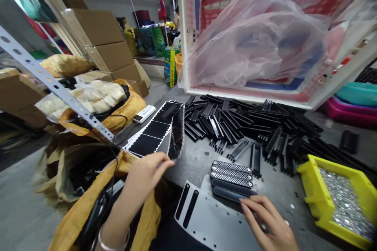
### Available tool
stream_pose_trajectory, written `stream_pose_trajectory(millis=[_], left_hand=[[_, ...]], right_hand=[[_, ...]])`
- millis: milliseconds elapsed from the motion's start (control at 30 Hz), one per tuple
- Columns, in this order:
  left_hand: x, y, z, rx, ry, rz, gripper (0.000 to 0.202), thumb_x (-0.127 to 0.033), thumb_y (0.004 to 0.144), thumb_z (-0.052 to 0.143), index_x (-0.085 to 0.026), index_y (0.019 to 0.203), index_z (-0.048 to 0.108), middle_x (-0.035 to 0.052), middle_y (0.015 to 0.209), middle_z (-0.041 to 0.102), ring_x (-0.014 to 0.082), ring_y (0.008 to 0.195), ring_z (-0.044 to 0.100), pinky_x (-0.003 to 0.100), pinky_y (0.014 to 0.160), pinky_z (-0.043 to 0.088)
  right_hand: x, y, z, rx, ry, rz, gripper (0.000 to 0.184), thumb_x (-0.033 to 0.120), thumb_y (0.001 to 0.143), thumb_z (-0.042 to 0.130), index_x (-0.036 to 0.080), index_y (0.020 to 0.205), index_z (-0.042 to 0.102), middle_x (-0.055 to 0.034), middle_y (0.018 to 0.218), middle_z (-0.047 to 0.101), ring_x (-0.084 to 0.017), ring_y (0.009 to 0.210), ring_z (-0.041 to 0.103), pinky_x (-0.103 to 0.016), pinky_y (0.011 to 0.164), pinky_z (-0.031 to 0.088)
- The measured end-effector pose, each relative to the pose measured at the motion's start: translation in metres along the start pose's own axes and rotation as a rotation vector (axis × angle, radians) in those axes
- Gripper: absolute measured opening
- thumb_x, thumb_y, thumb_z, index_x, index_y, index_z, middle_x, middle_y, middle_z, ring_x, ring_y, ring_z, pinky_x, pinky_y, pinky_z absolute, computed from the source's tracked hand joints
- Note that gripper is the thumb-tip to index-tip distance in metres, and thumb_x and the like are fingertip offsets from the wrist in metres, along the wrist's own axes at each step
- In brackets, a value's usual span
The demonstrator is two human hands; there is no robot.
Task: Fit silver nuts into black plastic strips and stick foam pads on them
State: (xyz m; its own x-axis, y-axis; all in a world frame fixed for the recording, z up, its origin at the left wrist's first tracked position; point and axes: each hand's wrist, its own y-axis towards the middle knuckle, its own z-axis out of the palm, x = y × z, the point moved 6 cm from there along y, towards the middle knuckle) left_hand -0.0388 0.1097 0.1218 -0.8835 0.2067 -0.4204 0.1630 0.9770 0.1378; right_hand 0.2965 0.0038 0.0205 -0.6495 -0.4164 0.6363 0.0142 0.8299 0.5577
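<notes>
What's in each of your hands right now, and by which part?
The left hand appears to pinch the near edge of the white-backed sheet of black pads. The right hand touches the end of a black bar; whether it grips cannot be told.

Beside the matt black plastic bars [224, 119], a glossy yellow plastic tray [312, 174] holds shiny silvery metal pieces [344, 200].

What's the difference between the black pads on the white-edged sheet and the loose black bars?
The black pads are flat, smooth rectangles set in a row on a scalloped white-edged backing sheet; the loose black bars are narrow, slotted pieces heaped at random. The pads' sheet curls up at its end by the left hand; the bars lie in a pile beyond it. Both are black and rest on the same grey table.
</notes>
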Motion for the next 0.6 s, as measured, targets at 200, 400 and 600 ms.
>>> stream_pose_trajectory(millis=[200, 400, 600], left_hand=[[-0.054, -0.038, 0.036, 0.395, -0.181, 0.234, 0.015, -0.033, 0.096, 0.07, -0.024, 0.086, 0.074, -0.002, 0.084, 0.077, 0.0159, 0.077, 0.071, 0.025, 0.069, 0.044], [-0.082, -0.087, 0.068, 0.611, -0.292, 0.422, 0.014, -0.036, 0.091, 0.077, -0.025, 0.083, 0.075, -0.0044, 0.081, 0.078, 0.0141, 0.075, 0.072, 0.024, 0.07, 0.045], [-0.05, -0.111, 0.087, 0.799, -0.397, 0.369, 0.019, -0.043, 0.082, 0.084, -0.031, 0.097, 0.08, -0.0012, 0.097, 0.081, 0.0201, 0.091, 0.075, 0.029, 0.086, 0.054]], right_hand=[[0.002, -0.004, 0.024, 0.105, 0.331, 0.258, 0.023, 0.035, 0.096, 0.067, 0.027, 0.116, 0.077, -0.0089, 0.099, 0.074, -0.017, 0.063, 0.071, -0.025, 0.057, 0.062], [0.018, 0.004, 0.068, 0.213, 0.839, 0.596, 0.073, 0.047, 0.102, 0.056, 0.025, 0.165, 0.027, -0.0114, 0.103, 0.074, -0.019, 0.073, 0.072, -0.032, 0.06, 0.063], [0.034, 0.024, 0.066, 0.167, 0.609, 0.454, 0.063, 0.032, 0.1, 0.061, 0.028, 0.159, 0.041, -0.0028, 0.097, 0.066, -0.011, 0.072, 0.065, -0.023, 0.068, 0.06]])
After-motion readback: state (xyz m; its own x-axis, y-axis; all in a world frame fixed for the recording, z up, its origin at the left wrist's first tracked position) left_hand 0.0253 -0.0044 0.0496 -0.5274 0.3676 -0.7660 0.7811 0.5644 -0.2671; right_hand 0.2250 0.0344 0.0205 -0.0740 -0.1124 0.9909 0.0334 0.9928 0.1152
